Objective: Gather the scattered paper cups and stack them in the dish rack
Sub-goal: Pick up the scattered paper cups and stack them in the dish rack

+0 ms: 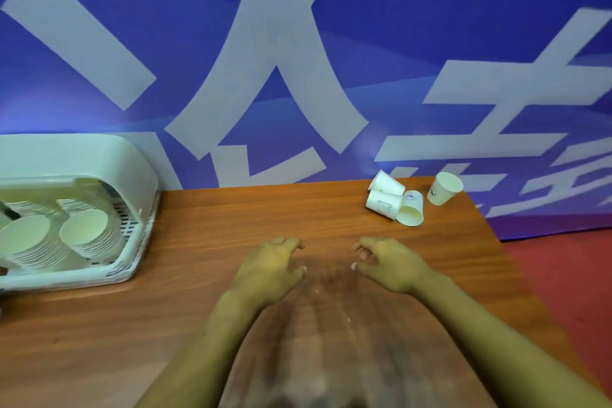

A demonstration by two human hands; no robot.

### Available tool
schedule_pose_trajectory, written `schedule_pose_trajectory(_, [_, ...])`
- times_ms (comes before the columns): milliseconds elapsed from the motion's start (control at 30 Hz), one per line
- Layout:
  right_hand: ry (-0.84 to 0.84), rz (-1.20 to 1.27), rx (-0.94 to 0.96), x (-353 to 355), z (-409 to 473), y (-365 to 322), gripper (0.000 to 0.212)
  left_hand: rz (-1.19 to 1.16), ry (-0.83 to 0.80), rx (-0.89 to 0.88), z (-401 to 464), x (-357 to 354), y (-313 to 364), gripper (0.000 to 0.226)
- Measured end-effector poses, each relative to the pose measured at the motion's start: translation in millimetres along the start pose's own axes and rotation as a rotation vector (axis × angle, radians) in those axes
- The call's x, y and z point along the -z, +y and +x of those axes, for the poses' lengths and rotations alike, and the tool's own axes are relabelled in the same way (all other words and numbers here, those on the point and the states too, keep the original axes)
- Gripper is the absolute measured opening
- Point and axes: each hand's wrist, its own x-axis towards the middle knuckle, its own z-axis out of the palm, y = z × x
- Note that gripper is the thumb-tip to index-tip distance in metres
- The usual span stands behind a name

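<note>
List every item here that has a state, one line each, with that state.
Left hand: empty, fingers loosely curled over the table.
Right hand: empty, fingers loosely curled.
Dish rack: holds two stacks of cups.
Upright cup: standing, mouth up, at the table's far right.
Three tipped cups: lying on their sides, bunched together beside the upright cup.

Dish rack [145, 242] at the table's [231, 209] left holds stacked cups [84, 235]; loose cups [395, 204] lie far right.
</note>
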Motion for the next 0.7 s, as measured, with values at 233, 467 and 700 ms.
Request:
schedule_pose_trajectory(233, [-0.036,-0.016,-0.014,29,20,64,0.05,0.052,0.003,0.08,33,-6,36,0.048])
schedule_pose_trajectory(467, [0.003,-0.174,0.01,71,64,148,0.062,0.136,-0.012,0.069,118,-34,118,0.057])
schedule_pose_trajectory(700, [0.0,-0.282,0.109,84,114,206,0.066,0.171,-0.082,0.096,191,-82,155,0.074])
